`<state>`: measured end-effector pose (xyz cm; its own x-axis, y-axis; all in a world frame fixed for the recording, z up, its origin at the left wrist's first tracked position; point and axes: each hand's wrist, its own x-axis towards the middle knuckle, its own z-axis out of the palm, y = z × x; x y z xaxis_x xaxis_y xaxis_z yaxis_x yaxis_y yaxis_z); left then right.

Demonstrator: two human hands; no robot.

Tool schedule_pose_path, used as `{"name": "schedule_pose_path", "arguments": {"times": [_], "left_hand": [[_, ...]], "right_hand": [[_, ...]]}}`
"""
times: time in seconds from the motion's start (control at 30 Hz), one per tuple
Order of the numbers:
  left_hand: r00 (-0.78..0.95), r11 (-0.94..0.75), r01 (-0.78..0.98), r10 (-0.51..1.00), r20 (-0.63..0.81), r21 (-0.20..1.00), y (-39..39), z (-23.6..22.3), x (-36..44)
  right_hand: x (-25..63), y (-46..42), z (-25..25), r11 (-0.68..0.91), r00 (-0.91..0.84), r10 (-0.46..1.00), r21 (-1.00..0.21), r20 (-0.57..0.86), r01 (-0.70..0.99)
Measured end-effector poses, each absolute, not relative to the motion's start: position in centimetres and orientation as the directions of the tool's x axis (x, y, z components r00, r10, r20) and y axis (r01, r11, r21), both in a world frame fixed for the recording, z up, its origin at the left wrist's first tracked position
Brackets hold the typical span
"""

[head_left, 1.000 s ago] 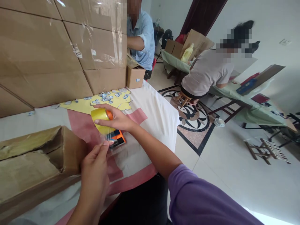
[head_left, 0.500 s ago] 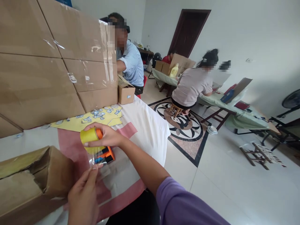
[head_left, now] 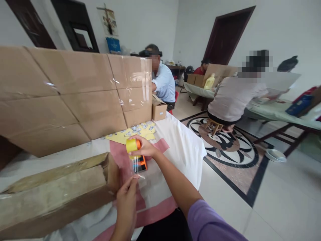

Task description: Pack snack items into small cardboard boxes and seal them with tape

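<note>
- Right hand: fingers curled around a yellow roll of clear packing tape with an orange core, held above the table just in front of the yellow sheet.
- Left hand: thumb and fingertips pinched together on the free end of a clear strip of tape that runs from the roll down to this hand.
- Orange and black tape dispenser: lying on the cloth directly under the roll, seen partly through the strip.
- Long brown cardboard box: lies on its side just left of the left hand, its open end flap near the strip; whether hand and box touch cannot be told.
- White tablecloth with pink bands: covers the table under both hands.
- Yellow sheet strewn with small pale stickers: flat on the cloth beyond the roll.
- Wall of large taped brown cartons: stands upright along the far side of the table.
- Small open brown carton: at the right end of that wall.
- Person in a light blue shirt: seated behind the small carton.
- Person in a pale top: seated on a stool at a separate green-covered table, well apart.
</note>
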<state>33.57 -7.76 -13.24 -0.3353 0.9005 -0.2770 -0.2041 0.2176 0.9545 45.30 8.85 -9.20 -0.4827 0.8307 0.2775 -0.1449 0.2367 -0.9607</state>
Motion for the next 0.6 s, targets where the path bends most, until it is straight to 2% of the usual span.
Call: {"name": "schedule_pose_path", "arguments": {"times": [0.13,0.3,0.47,0.6], "left_hand": [[-0.307,0.181,-0.186,0.923,-0.232,0.966,-7.5,-13.4,33.6],[-0.314,0.130,-0.201,0.930,-0.190,0.971,-7.2,-13.0,34.0],[-0.302,0.039,-0.174,0.949,-0.091,0.984,-7.4,-12.5,34.8],[-0.300,0.028,-0.131,0.952,-0.066,0.991,-7.3,-12.6,35.0]], "right_hand": [[45.6,9.2,-9.1,0.178,-0.478,0.852,-0.977,0.212,-0.116],[45.8,9.0,-8.7,0.200,-0.461,0.862,-0.977,0.209,-0.069],[45.8,8.2,-8.3,0.160,-0.436,0.877,-0.979,0.201,-0.130],[45.7,7.6,-8.0,0.155,-0.417,0.885,-0.976,0.206,-0.153]]}}
